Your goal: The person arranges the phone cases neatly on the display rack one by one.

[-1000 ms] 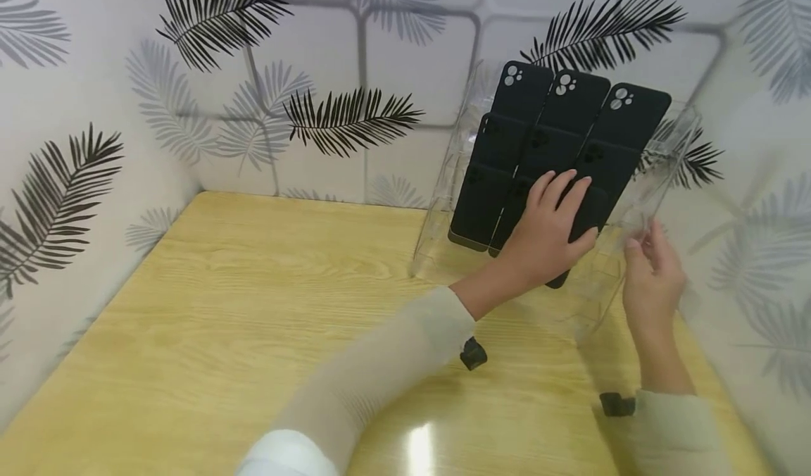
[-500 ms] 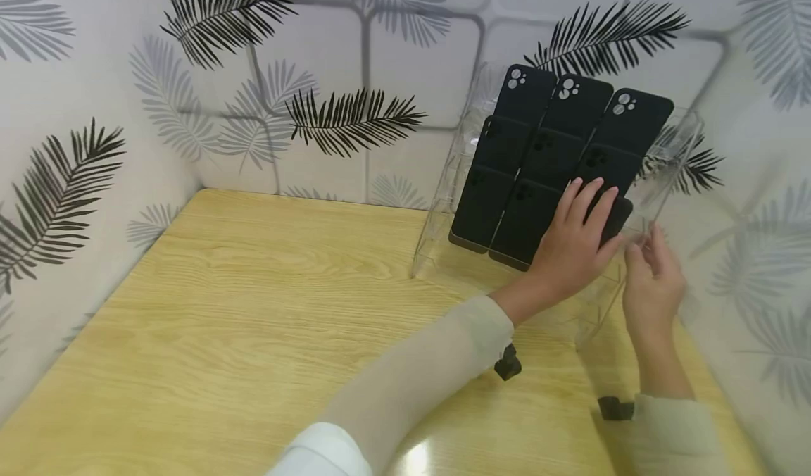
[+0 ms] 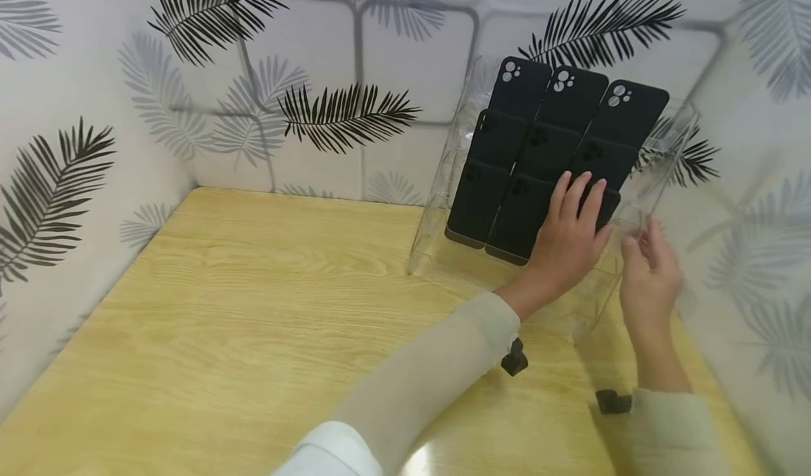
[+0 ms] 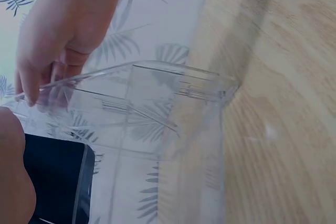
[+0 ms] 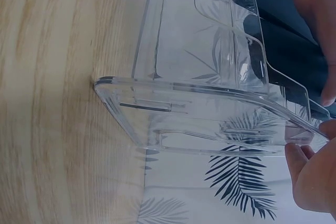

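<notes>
In the head view, a clear acrylic display stand [image 3: 437, 212] leans back on the table. Black phone cases [image 3: 538, 138] with camera cutouts fill it in stepped rows. My left hand [image 3: 564, 243] lies over the phone case [image 3: 608, 208] at the lower right, fingers across it and thumb at its right edge. That case also shows beside the hand in the left wrist view [image 4: 58, 177]; its lower part is hidden in the head view. My right hand [image 3: 652, 279] pinches the stand's right side edge, seen close up in the right wrist view [image 5: 315, 177].
The wood-grain table [image 3: 253, 335] stretches to the left and front. A patterned wall [image 3: 405, 53] with leaf prints rises close behind the stand, and another stands along the right. A small black device [image 3: 514, 358] sits at the left wrist.
My left hand has moved right with the phone case, from over the lower middle column to the lower right one. The lower middle case is now uncovered. My right hand keeps its hold.
</notes>
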`<state>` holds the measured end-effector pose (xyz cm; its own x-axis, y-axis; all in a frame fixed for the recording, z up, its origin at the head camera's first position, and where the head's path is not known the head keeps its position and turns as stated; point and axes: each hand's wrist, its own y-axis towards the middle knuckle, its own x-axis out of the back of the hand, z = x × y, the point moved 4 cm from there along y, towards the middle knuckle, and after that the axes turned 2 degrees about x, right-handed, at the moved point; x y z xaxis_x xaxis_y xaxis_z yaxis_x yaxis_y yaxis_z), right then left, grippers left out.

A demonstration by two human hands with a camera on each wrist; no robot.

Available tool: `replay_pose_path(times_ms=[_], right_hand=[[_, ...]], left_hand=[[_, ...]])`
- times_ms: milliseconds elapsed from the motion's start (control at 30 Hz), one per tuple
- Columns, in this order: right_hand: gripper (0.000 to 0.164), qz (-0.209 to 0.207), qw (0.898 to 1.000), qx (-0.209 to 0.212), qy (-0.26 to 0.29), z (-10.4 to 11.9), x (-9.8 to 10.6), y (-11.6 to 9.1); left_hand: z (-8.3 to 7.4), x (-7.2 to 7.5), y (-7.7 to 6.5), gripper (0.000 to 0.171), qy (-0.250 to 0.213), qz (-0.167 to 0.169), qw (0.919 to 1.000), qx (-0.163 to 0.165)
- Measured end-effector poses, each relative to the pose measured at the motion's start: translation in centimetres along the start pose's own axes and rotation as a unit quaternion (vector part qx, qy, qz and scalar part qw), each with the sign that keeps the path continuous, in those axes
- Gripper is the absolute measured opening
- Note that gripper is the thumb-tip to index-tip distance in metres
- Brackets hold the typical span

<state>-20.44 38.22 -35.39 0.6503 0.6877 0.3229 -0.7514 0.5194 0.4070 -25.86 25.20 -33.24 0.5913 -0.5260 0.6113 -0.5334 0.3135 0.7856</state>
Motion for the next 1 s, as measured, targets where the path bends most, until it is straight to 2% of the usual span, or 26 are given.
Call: replay_pose_path(times_ms=[133, 333, 500, 733, 1000], right_hand=[[0.049, 0.002, 1.000, 0.009, 0.006, 0.3, -0.3, 0.0], [0.049, 0.004, 1.000, 0.004, 0.008, 0.3, -0.4, 0.0], [0.049, 0.006, 1.000, 0.000, 0.009, 0.4, -0.5, 0.1], [0.050, 0.015, 1.000, -0.018, 0.014, 0.3, -0.5, 0.2], [0.051, 0.008, 1.000, -0.011, 0.007, 0.1, 0.0, 0.1]], left_hand=[[0.2, -0.4, -0.3, 0.066, 0.020, -0.006, 0.9998, -0.008], [0.2, -1.0, -1.0, 0.065, 0.014, -0.003, 0.9999, 0.002], [0.2, -1.0, -1.1, 0.067, 0.020, -0.005, 0.9998, 0.002], [0.0, -1.1, -1.4, 0.068, 0.055, 0.009, 0.9984, -0.002], [-0.5, -1.0, -1.4, 0.070, 0.063, 0.020, 0.9978, 0.005]])
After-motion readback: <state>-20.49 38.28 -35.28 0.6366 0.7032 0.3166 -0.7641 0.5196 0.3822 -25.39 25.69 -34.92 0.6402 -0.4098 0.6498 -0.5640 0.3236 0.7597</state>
